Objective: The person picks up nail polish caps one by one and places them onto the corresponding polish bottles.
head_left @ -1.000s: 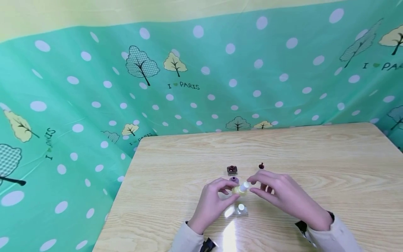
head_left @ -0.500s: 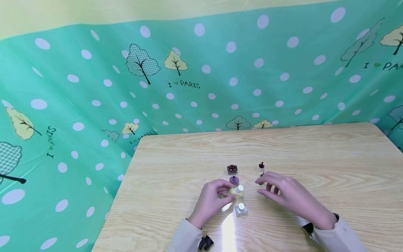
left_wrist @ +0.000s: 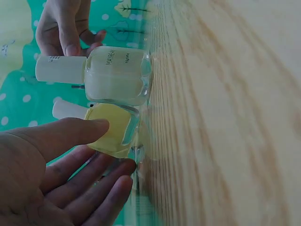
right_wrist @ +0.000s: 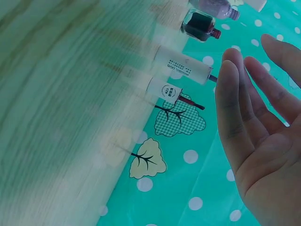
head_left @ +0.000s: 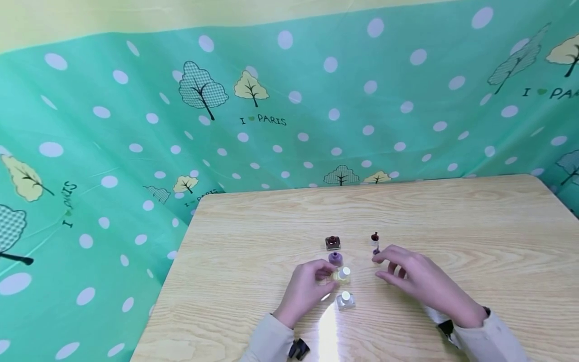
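Note:
My left hand [head_left: 307,286] pinches a yellow nail polish bottle [head_left: 342,277] with a white cap, which stands upright on the table. In the left wrist view, the thumb presses one side of this yellow bottle [left_wrist: 115,128], with the fingers behind it. Nearer to me stands a clear nail polish bottle [head_left: 346,302], also capped in white. My right hand [head_left: 418,275] hovers to the right with relaxed fingers and holds nothing. Just beyond its fingertips, two white nail polish caps [right_wrist: 183,65] stand on the table, their brushes pointing up.
Behind the yellow bottle are an uncapped purple nail polish bottle [head_left: 335,259] and an uncapped dark red one [head_left: 332,244], forming a row. A patterned green curtain [head_left: 271,161] hangs behind the wooden table [head_left: 253,226].
The yellow bottle, tilted earlier with my right fingers at its cap, now stands upright, slightly further left. My right hand has drawn away to the right, and both brush caps have come into view.

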A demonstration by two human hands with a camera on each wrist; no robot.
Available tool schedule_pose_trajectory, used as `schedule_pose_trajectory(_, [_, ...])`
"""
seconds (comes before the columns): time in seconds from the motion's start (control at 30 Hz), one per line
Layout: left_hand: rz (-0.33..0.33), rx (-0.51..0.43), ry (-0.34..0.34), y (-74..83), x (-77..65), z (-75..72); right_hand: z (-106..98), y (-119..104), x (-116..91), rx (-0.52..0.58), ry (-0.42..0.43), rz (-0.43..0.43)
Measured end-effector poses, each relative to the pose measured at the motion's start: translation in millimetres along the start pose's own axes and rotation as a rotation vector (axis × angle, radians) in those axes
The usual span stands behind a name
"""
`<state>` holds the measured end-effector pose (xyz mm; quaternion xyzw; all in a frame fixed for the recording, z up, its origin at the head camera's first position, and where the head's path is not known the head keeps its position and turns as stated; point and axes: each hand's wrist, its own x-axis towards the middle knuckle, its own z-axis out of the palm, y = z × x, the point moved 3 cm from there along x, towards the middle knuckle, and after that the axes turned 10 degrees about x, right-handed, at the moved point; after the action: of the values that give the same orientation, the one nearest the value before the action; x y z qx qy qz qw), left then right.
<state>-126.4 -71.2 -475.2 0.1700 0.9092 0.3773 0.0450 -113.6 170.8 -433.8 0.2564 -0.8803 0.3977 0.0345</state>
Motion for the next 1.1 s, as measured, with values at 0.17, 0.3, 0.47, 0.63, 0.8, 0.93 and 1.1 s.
schedule_pose_trajectory(0.17, [-0.005,0.092,0.015,0.3,-0.4,0.4,-0.9,2.0,-0.7,0.006,0.012,0.029])
schedule_pose_trajectory(0.3, [-0.01,0.13,0.016,1.3,-1.1,0.9,-2.2,5.5,-2.3,0.001,0.033,0.077])
schedule_pose_trajectory(0.47, [-0.007,0.142,0.009,1.7,-1.3,1.8,-3.4,12.1,-2.4,-0.006,0.064,0.113])
schedule_pose_trajectory(0.63, [-0.001,0.14,0.01,1.1,-1.1,2.0,-3.9,18.6,-2.1,0.004,0.083,0.157])
schedule_pose_trajectory(0.8, [-0.001,0.145,0.011,0.6,-1.4,2.1,-5.5,23.8,-2.1,0.002,0.078,0.232])
schedule_pose_trajectory(0.93, [-0.006,0.161,0.008,-0.9,-2.5,0.2,-5.2,26.9,-0.1,0.014,0.066,0.273])
schedule_pose_trajectory(1.1, [-0.03,0.144,0.015,-6.4,-3.0,-5.5,-2.6,31.5,4.7,0.134,0.028,0.315])
